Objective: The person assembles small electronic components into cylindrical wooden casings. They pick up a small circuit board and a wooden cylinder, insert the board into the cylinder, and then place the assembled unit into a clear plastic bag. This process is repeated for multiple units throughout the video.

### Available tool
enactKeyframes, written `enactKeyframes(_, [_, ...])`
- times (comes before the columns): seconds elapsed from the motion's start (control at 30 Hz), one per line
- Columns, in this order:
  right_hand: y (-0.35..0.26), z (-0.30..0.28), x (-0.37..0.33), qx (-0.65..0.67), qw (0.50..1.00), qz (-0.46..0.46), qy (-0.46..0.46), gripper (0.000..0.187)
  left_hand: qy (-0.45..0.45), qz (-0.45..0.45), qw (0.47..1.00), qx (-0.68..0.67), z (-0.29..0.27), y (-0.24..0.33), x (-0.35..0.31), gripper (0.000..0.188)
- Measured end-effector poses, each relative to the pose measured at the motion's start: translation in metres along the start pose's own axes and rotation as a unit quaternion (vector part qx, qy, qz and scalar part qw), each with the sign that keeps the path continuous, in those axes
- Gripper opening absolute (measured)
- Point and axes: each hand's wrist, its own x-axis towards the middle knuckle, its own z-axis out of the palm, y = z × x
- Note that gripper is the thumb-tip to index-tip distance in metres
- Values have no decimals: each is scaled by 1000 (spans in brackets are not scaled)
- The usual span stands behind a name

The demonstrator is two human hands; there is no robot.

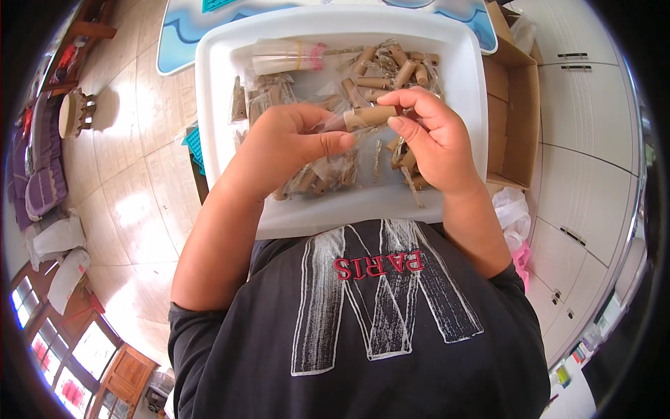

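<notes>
A white plastic tray (216,84) rests in front of me, filled with several brown cardboard tubes (391,66) and clear plastic sleeves (328,171). Both my hands hover over the middle of the tray. My right hand (433,143) pinches one brown cardboard tube (370,116) between thumb and fingers. My left hand (289,143) grips the clear plastic sleeve at the tube's left end, thumb pointing right. A bundle of pale rolls with a pink end (286,57) lies at the tray's far left corner.
An open cardboard box (513,105) stands right of the tray, white cabinets (593,126) beyond it. A blue-and-white table (181,35) sits behind the tray. Tiled floor (125,181) spreads left, with a round stool (73,115) and white bags (59,241).
</notes>
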Motion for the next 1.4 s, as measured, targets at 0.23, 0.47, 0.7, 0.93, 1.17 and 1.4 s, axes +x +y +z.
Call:
enactKeyframes(0.23, [0, -3, -2, 56, 988, 125, -67, 18, -3, -48, 997, -66, 9, 0, 1, 29])
enactKeyframes(0.47, [-1, 12, -2, 110, 984, 140, -7, 16, 7, -13, 988, -153, 18, -4, 2, 33])
enactKeyframes(0.7, [3, 14, -1, -55, 997, -55, 12, 12, 45, 14, 953, -298, 29, -9, 7, 31])
enactKeyframes(0.93, [-4, 17, 0, 177, 970, 134, 100, 18, 77, 20, 931, -355, 30, -4, 5, 21])
enactKeyframes(1.17, [-5, 10, -2, 186, 968, 167, 12, 16, 62, 64, 941, -326, 30, -9, 7, 14])
enactKeyframes(1.4, [-7, 4, 0, 159, 971, 178, -6, 15, 41, 26, 952, -303, 28, -4, 6, 16])
